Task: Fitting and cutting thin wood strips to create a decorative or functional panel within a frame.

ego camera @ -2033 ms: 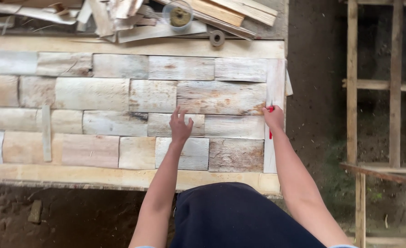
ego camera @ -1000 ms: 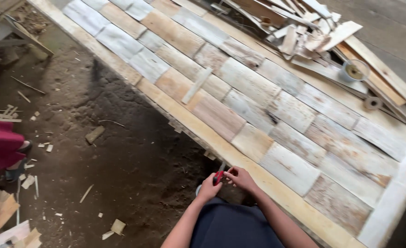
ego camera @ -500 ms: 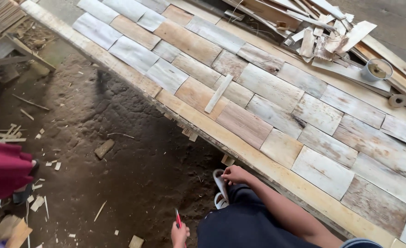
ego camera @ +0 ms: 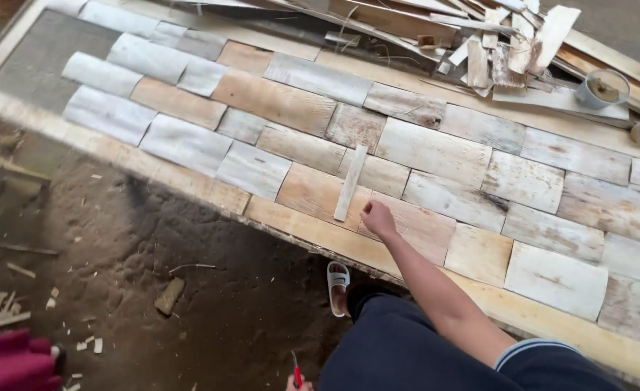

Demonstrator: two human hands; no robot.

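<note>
Head view — right hand [ego camera: 378, 219] loosely curled beside wood strip [ego camera: 351, 182] | left hand [ego camera: 298, 384] gripping red pencil [ego camera: 296, 371]

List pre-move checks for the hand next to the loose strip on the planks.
1. Right hand at the thin wood strip: ok, beside its lower end; whether they touch, cannot tell.
2. Strip unobstructed: ok, it lies loose on the plank panel with nothing on top.
3. Left hand free: not ok, it holds a red tool.
4. Footing: ok, sandal flat on the dirt.
5. Scrap pile away from the strip: ok.
</note>
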